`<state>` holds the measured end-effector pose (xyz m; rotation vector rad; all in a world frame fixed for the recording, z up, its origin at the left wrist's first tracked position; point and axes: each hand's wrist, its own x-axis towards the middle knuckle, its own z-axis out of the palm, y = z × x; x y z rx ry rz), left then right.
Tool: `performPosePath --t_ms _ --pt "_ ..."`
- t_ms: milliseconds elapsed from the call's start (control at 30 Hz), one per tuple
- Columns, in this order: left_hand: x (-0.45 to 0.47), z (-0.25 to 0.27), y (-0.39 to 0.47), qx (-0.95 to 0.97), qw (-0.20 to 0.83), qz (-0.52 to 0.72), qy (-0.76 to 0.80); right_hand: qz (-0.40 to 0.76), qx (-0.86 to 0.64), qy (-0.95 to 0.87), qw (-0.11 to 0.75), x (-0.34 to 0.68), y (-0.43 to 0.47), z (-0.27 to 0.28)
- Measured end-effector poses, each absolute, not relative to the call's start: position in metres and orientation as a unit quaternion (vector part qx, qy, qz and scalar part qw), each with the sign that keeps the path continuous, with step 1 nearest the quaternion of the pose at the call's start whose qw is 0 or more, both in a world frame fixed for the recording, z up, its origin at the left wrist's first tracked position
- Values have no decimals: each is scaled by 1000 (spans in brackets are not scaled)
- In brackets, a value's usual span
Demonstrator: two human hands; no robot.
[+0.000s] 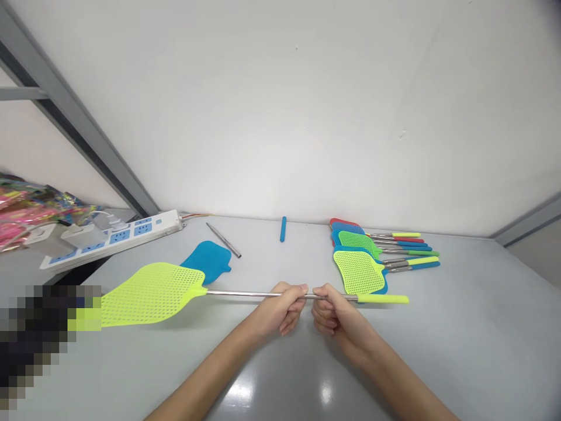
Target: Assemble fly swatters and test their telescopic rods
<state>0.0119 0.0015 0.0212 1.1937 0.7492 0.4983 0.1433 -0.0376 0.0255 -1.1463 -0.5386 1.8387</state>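
Both hands grip a yellow-green fly swatter (151, 294) by its thin metal rod, held level above the table. My left hand (283, 308) is closed round the middle of the rod. Close beside it, my right hand (332, 313) is closed on the rod near the yellow-green handle (383, 299), which sticks out to the right. The swatter's perforated head points left and partly covers a loose blue swatter head (210, 261) on the table. Behind lie a bare metal rod (223, 240) and a loose blue handle (283, 228).
A pile of whole fly swatters (359, 272) in several colours lies at the right, handles pointing right. At the left are a white power strip (144, 229) with plugs and some colourful plastic packages (39, 210). A white wall (302, 117) stands behind the grey table (477, 327).
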Motion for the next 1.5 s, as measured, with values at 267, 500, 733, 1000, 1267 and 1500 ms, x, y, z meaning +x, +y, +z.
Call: performPosePath --t_ms 267,500,733,1000,1267,1500 --pt "6 26 5 536 735 230 346 733 -464 -229 442 151 -34 24" --pt "-2 29 12 540 720 223 373 723 -472 -222 453 159 -29 26" --pt "-12 29 19 548 700 245 387 677 -489 -244 493 166 -23 21" --pt "-32 25 32 544 689 283 386 671 -473 -240 518 175 -16 21" --pt "-34 22 37 541 682 302 389 644 -481 -246 542 187 -11 20" --pt "-35 23 38 542 673 312 395 631 -476 -252 558 195 -9 20"
